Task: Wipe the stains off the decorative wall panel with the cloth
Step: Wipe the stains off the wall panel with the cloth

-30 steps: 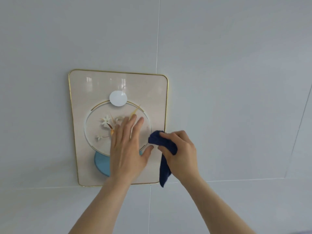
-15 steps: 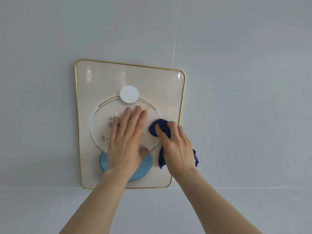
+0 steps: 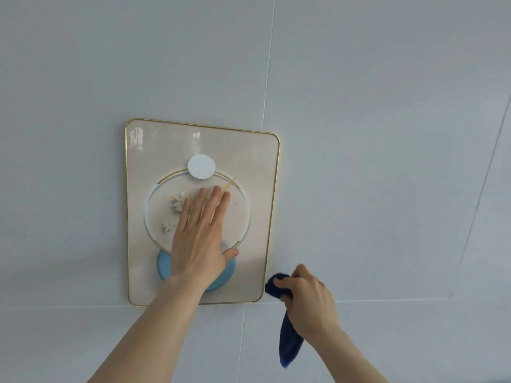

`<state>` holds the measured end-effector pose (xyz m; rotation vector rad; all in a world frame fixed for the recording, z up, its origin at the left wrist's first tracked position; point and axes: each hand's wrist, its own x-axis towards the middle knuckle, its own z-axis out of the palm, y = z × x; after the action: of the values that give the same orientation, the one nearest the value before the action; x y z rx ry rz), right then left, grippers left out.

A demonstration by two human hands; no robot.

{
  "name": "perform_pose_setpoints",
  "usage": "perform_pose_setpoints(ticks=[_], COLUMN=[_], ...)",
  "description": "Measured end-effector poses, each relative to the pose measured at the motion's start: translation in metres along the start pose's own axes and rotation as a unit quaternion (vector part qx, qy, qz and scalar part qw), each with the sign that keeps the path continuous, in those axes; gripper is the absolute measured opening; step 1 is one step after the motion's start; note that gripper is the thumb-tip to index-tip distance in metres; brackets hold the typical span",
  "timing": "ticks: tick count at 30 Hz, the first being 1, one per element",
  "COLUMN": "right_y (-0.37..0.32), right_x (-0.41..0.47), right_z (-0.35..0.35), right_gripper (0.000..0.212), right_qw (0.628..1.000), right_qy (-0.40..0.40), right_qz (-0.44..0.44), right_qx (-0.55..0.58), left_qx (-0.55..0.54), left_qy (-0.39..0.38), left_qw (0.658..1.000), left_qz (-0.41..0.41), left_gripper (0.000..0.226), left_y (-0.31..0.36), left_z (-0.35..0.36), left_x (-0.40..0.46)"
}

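Pale grey wall tiles [image 3: 387, 134] fill the view, with thin seams between them. On them hangs the decorative panel [image 3: 154, 150], beige with a gold rim, a white disc [image 3: 201, 166], small white flowers [image 3: 178, 203] and a blue disc [image 3: 163, 262]. The left hand [image 3: 200, 236] lies flat on the panel, fingers spread. The right hand [image 3: 309, 299] grips the dark blue cloth [image 3: 289, 344] just beside the panel's lower right corner, off its face.
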<state>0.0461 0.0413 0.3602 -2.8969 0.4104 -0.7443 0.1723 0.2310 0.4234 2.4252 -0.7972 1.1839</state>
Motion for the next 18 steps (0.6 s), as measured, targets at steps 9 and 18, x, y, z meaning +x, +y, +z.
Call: perform_pose_setpoints(ticks=[9,18], right_y=[0.065,0.065], right_x=[-0.086,-0.074], right_z=[0.011,-0.013], right_gripper=[0.042,0.034], right_qw=[0.926,0.908], right_qy=[-0.088,0.016], right_qz=[0.191,0.133], right_qx=[0.312,0.398], left_qx=[-0.318,-0.285], left_qy=[-0.229,-0.154], left_qw=[0.920,0.945], left_qz=[-0.028,-0.048], left_gripper=[0.066,0.060], left_y=[0.088,0.106], left_z=[0.024,0.027], left_x=[-0.101,-0.098])
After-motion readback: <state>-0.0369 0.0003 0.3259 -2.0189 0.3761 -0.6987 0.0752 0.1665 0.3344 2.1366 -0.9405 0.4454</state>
